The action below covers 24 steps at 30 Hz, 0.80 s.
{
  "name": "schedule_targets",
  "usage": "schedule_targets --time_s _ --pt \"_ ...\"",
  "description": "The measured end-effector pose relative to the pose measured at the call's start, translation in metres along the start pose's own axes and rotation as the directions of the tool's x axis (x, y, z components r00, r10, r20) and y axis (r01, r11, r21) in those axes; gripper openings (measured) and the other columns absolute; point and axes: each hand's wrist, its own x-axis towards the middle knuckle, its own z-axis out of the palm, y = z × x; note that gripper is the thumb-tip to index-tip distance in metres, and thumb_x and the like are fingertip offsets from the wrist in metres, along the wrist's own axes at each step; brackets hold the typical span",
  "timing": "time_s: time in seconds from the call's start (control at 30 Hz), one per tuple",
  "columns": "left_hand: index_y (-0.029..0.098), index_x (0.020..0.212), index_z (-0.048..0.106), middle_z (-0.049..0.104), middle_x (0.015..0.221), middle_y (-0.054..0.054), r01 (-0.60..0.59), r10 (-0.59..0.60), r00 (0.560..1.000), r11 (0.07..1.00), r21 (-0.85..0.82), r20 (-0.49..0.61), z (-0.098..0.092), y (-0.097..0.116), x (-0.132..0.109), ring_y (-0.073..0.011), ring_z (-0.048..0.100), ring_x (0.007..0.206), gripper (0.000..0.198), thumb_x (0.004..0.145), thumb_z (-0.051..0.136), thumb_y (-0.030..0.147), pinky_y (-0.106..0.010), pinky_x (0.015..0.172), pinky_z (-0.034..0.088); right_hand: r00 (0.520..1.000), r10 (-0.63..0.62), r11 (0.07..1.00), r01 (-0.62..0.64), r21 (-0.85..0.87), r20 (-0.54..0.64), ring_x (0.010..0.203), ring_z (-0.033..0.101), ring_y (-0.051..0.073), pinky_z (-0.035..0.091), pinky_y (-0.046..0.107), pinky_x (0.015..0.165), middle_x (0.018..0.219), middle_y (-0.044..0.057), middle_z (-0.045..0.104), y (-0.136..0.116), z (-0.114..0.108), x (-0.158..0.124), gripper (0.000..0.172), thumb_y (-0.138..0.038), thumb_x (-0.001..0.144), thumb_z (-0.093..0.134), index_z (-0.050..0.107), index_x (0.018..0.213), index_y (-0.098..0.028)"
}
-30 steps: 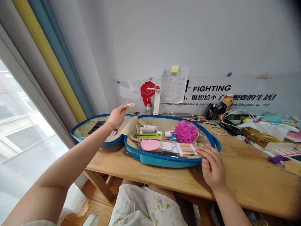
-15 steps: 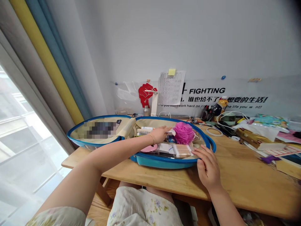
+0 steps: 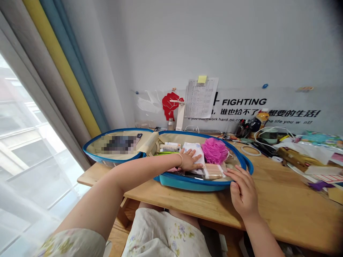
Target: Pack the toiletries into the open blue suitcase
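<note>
An open blue suitcase (image 3: 177,183) with a beige lining lies on the table. My left hand (image 3: 189,160) rests flat with fingers spread on a white, faintly printed flat piece (image 3: 193,146) inside it; I cannot tell whether this is cloth or a packet. To the right sits a pink bath puff (image 3: 214,150). Cotton swabs (image 3: 214,171) in a clear pack lie nearer the front, and small tubes (image 3: 170,146) lie to the left. My right hand (image 3: 244,192) lies over the front right rim, fingers extended and holding nothing.
The suitcase lid (image 3: 92,154) lies open leftward, with a blurred-out item inside. A roll of tape (image 3: 251,151), a brown pouch (image 3: 293,159) and other clutter cover the table's right side. A small bottle (image 3: 170,124) and a white lamp (image 3: 180,116) stand behind.
My left hand held a white piece near the bath puff; now it presses flat on the white piece, spread over the contents. My right hand stays at the rim. The view has shifted slightly.
</note>
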Motion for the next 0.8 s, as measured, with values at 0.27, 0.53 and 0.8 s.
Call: schedule_targets --time_s 0.27,0.53,0.8 --pt "0.015 0.152 0.024 0.029 0.157 -0.011 0.331 -0.312 0.804 0.942 -0.053 -0.506 -0.062 -0.098 -0.042 -0.0216 0.025 0.145 0.060 0.093 0.028 0.025 -0.040 0.118 0.021 1.000 0.027 1.000 -0.027 0.010 0.000 0.119 0.056 0.028 0.044 0.052 0.101 0.108 0.008 0.068 0.002 0.001 -0.002 0.028 -0.024 0.092 0.041 0.064 0.109 -0.023" --pt "0.012 0.143 0.041 0.046 0.141 -0.030 0.759 -0.745 0.625 0.649 -0.040 -0.233 -0.038 -0.223 -0.140 -0.0505 0.041 0.129 0.092 0.059 0.069 0.039 -0.068 0.100 0.034 0.999 0.032 0.999 -0.032 0.014 -0.001 0.118 0.056 0.028 0.043 0.052 0.101 0.108 0.008 0.068 -0.001 0.001 -0.001 0.029 -0.024 0.092 0.042 0.064 0.109 -0.023" --pt "0.016 0.149 0.033 0.035 0.152 -0.021 0.716 -0.703 0.696 0.693 0.077 -0.146 -0.004 -0.254 -0.165 -0.0362 0.046 0.131 0.090 0.065 0.064 0.026 -0.042 0.107 0.037 1.000 0.014 1.000 -0.014 0.020 -0.003 0.120 0.055 0.028 0.042 0.051 0.102 0.109 0.008 0.067 -0.001 0.000 0.000 0.030 -0.021 0.091 0.042 0.064 0.110 -0.023"
